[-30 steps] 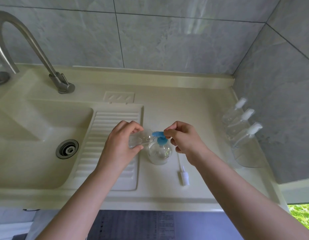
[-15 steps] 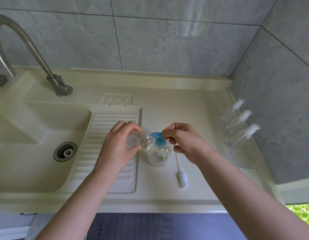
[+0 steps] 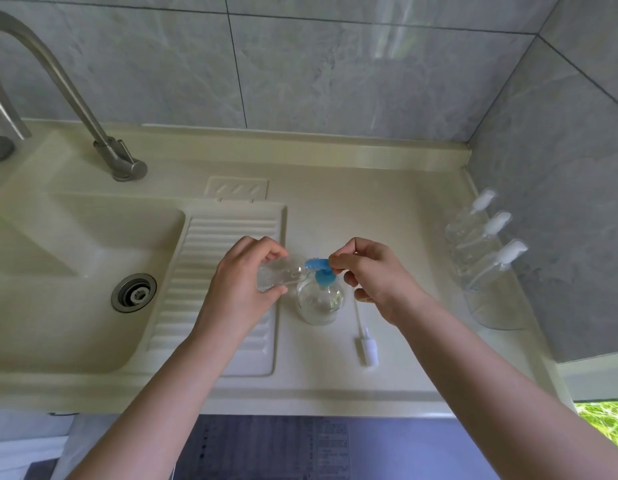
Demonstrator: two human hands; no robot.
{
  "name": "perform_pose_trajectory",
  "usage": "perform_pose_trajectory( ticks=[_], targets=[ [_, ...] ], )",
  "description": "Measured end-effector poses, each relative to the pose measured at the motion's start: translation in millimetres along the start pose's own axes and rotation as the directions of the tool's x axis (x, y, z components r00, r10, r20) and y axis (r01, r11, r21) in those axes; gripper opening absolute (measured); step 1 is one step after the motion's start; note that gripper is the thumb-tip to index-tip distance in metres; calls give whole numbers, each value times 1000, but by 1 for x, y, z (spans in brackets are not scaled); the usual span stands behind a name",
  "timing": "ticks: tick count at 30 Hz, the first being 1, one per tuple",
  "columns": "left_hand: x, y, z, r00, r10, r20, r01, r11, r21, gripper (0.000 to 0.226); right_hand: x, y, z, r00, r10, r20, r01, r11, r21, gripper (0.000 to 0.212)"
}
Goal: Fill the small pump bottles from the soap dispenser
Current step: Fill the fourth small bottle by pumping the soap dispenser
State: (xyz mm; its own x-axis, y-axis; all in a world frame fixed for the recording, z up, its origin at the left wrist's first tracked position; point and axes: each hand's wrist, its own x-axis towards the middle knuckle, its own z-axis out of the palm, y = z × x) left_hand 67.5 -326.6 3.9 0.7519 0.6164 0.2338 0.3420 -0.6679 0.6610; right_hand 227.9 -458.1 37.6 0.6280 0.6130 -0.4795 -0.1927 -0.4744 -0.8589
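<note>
A clear round soap dispenser (image 3: 320,303) with a blue pump head (image 3: 318,266) stands on the cream counter beside the ribbed drainboard. My left hand (image 3: 243,289) grips a small clear bottle (image 3: 281,275) lying on its side, its open mouth against the blue nozzle. My right hand (image 3: 373,271) pinches the blue pump head from the right. A loose white pump cap with its tube (image 3: 367,344) lies on the counter to the right of the dispenser.
Three small pump bottles (image 3: 487,244) with white caps stand in a clear holder against the right wall. A sink basin (image 3: 75,282) with a drain and a steel tap (image 3: 75,98) lies to the left. The counter's front edge runs below my forearms.
Both hands stay at the dispenser with the same hold. The view has shifted slightly; nothing else has visibly moved.
</note>
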Motion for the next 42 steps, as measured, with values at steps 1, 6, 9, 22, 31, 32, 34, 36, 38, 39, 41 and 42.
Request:
perform_pose_trajectory(
  ticks=[1, 6, 9, 22, 31, 32, 34, 36, 38, 39, 41, 42],
  targets=[
    [-1, 0, 1, 1000, -1, 3, 1, 1000, 2, 51, 0, 1, 1, 1000, -1, -9, 1, 1000, 11, 14],
    [-1, 2, -2, 1000, -1, -14, 1, 1000, 5, 50, 1, -6, 1, 999, 24, 21, -25, 998, 62, 15],
    [0, 2, -2, 1000, -1, -15, 1, 1000, 9, 50, 2, -5, 0, 1000, -2, 5, 2, 1000, 18, 15],
    [-3, 4, -2, 1000, -15, -13, 16, 1000, 11, 51, -2, 1, 3, 999, -33, -18, 34, 999, 24, 13],
    [-1, 7, -4, 1000, -22, -8, 23, 1000, 14, 51, -1, -1, 5, 999, -33, -30, 33, 999, 15, 12],
    [-2, 7, -3, 1000, -26, -7, 26, 1000, 18, 51, -1, -1, 6, 999, -36, -33, 36, 999, 13, 13],
    [-2, 7, -3, 999, -28, -15, 28, 999, 19, 51, 0, -1, 7, 999, -33, -42, 34, 999, 23, 15],
    [-2, 8, -5, 999, -28, -26, 29, 1000, 12, 50, 1, -4, 5, 999, -14, -34, 15, 999, 38, 12],
    [-2, 8, -5, 999, -30, -28, 31, 1000, 4, 50, 2, -4, 4, 1000, -14, -16, 14, 999, 49, 11],
    [-3, 7, -5, 999, -31, -23, 31, 1000, 4, 50, 2, -2, 3, 1000, -23, -11, 23, 999, 44, 12],
    [-3, 7, -3, 999, -39, -10, 39, 999, 8, 51, 0, 1, 3, 999, -41, -13, 41, 999, 33, 15],
    [-4, 7, -2, 999, -45, -10, 45, 999, 8, 51, 0, 2, 4, 999, -45, -12, 45, 998, 35, 16]
  ],
)
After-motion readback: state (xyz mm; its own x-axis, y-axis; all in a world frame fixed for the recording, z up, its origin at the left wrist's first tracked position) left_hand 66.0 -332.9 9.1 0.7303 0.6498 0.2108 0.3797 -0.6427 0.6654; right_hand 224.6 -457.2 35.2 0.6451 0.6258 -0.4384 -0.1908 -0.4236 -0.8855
